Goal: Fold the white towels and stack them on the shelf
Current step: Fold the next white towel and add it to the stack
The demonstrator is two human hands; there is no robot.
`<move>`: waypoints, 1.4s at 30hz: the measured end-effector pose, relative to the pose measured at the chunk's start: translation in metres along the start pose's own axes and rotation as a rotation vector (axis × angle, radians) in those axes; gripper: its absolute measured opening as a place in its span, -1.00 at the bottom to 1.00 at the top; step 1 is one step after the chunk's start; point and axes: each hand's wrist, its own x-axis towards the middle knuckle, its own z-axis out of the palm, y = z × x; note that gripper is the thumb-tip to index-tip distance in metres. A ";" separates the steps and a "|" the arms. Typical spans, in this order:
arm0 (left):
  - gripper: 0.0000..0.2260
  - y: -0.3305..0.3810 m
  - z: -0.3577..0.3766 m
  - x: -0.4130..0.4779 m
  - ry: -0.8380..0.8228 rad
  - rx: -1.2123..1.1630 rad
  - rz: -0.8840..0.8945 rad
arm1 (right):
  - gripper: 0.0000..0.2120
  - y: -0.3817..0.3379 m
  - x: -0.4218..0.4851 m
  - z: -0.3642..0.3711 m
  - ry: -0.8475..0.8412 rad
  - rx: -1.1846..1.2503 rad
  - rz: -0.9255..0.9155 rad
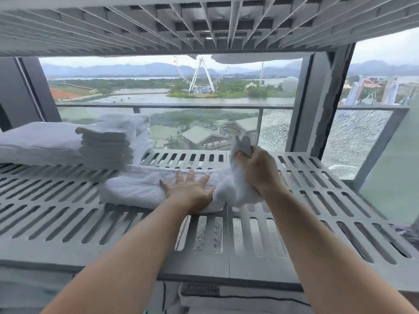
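A white towel (pixel 138 185) lies lengthwise on the grey slotted shelf (pixel 68 214), partly folded. My left hand (pixel 189 192) presses flat on its middle, fingers spread. My right hand (pixel 255 169) grips the towel's right end and holds it lifted off the shelf, a corner sticking up above the fist. Behind and to the left stands a stack of folded white towels (pixel 106 143), with a larger folded white towel (pixel 38 143) at the far left.
Another slotted shelf (pixel 204 26) hangs close overhead. Grey uprights (pixel 317 105) frame the back right. A window with a balcony railing (pixel 172 106) lies behind the shelf. White fabric (pixel 226 298) shows below the shelf's front edge.
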 end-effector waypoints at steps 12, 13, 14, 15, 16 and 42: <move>-0.16 -0.112 -0.028 -0.011 0.022 0.004 0.272 | -0.85 -0.105 0.036 0.058 -0.096 0.317 0.301; -0.17 -0.112 -0.023 -0.013 -0.011 0.041 0.285 | -0.86 -0.116 0.038 0.065 -0.120 0.239 0.295; -0.21 -0.113 -0.020 -0.012 -0.037 0.047 0.309 | -0.87 -0.126 0.039 0.072 -0.153 0.153 0.288; -0.30 -0.118 -0.021 -0.010 -0.045 0.025 0.346 | -0.87 -0.137 0.038 0.080 -0.194 0.040 0.283; -0.42 -0.127 -0.025 -0.006 -0.033 -0.016 0.395 | -0.85 -0.147 0.037 0.088 -0.230 -0.079 0.284; -0.51 -0.239 -0.048 0.004 -0.179 -1.570 0.010 | -0.82 -0.194 0.005 0.207 -0.228 -0.195 0.083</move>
